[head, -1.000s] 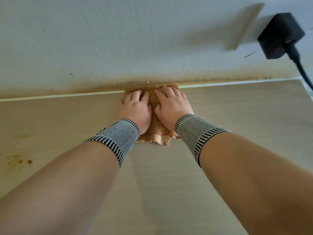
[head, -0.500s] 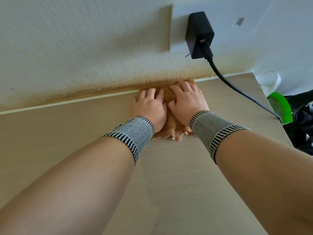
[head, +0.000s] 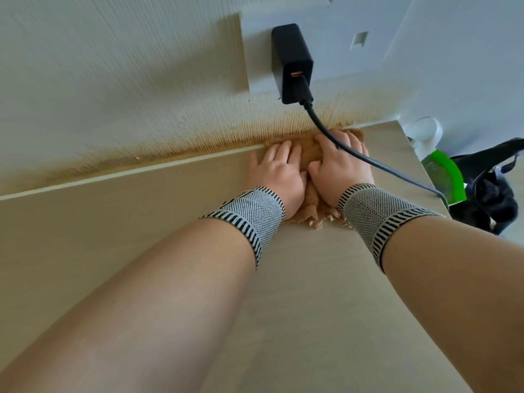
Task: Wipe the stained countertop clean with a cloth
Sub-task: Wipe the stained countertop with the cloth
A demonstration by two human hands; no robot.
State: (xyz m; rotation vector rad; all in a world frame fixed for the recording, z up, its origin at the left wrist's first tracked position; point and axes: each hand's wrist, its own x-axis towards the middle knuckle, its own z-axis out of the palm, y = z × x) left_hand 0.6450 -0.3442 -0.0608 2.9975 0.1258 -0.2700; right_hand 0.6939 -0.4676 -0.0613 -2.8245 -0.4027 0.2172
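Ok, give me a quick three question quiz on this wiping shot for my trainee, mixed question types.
1. True or false: both the left hand and the right hand press flat on the brown cloth.
2. Multiple choice: the black cable from the black charger runs (A) under the cloth, (B) over the right hand, (C) across the left forearm.
3. Short answer: where does brown staining show beside the cloth?

Key:
1. True.
2. B.
3. Along the foot of the wall, in a band just above the countertop.
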